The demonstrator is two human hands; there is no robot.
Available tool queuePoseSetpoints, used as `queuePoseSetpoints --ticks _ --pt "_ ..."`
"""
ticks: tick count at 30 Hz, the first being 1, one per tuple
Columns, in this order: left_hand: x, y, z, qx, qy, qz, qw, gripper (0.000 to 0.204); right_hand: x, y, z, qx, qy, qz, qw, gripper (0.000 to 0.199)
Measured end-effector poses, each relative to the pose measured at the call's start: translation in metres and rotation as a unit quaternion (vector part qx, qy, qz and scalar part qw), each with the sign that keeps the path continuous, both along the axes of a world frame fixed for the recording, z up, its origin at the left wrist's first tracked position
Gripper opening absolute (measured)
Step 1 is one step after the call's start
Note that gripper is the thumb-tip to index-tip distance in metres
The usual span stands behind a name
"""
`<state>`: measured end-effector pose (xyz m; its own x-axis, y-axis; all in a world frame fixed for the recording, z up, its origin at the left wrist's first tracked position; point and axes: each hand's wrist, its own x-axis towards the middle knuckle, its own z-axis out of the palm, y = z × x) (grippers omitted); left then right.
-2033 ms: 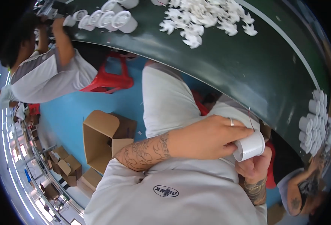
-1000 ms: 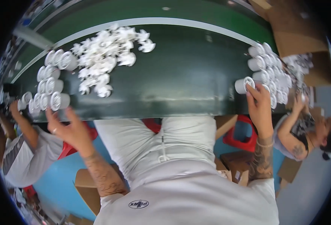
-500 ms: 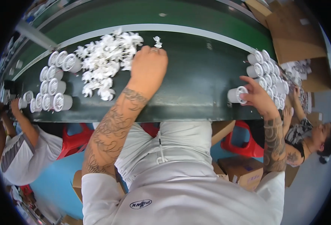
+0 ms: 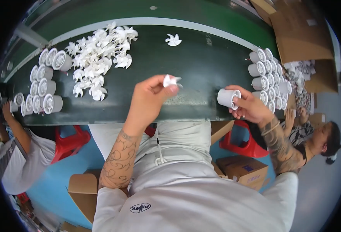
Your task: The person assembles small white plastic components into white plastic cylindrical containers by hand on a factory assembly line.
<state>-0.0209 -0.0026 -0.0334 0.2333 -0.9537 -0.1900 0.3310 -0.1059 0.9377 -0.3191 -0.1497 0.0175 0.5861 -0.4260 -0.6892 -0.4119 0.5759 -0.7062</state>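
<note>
Between the thumb and fingers of my left hand [image 4: 145,100] is a small white fan blade [image 4: 169,81] with curved vanes, held above the table's near half. To its right, my right hand [image 4: 253,108] grips a white cup-shaped housing [image 4: 226,98] by its ribbed end, which faces right. The two parts are apart from each other. A pile of similar blades [image 4: 95,58] lies left of centre, and one loose blade [image 4: 173,40] lies alone near the far edge.
Stacked white housings [image 4: 48,87] stand at the left, with another stack [image 4: 269,75] at the right. The green-black table [image 4: 193,62] has a pale rail [image 4: 170,21] behind it. Co-workers sit at both sides, by red stools [image 4: 242,141]. A cardboard box [image 4: 301,34] stands far right.
My left hand has drawn back toward me from the far side and now shows a fan blade in its fingers. My right hand has brought the housing left, away from the right stack.
</note>
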Motion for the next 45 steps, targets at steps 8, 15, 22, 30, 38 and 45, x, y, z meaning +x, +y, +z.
queuePoseSetpoints --ticks 8,15,22,30,38,45 --pt "-0.019 0.06 0.038 -0.208 -0.127 -0.062 0.968 0.018 0.062 0.13 -0.03 0.414 -0.53 -0.168 0.721 0.049" --pt "-0.023 0.076 0.047 -0.193 -0.158 -0.111 0.962 0.019 0.05 0.188 -0.12 0.37 -0.581 -0.172 0.704 0.046" --pt "-0.035 0.092 0.043 -0.236 -0.185 -0.037 0.953 0.021 0.047 0.19 -0.065 0.173 -0.428 -0.111 0.88 0.048" --pt "-0.039 0.106 0.048 -0.176 -0.112 -0.044 0.977 0.019 0.053 0.174 -0.026 0.316 -0.415 -0.153 0.839 0.055" --pt "-0.029 0.107 0.047 -0.162 -0.09 -0.093 0.978 0.031 0.056 0.172 -0.015 0.38 -0.361 -0.185 0.831 0.055" --pt "-0.039 0.114 0.032 -0.045 0.032 -0.121 0.991 0.031 0.059 0.169 -0.017 0.353 -0.428 -0.136 0.821 0.055"
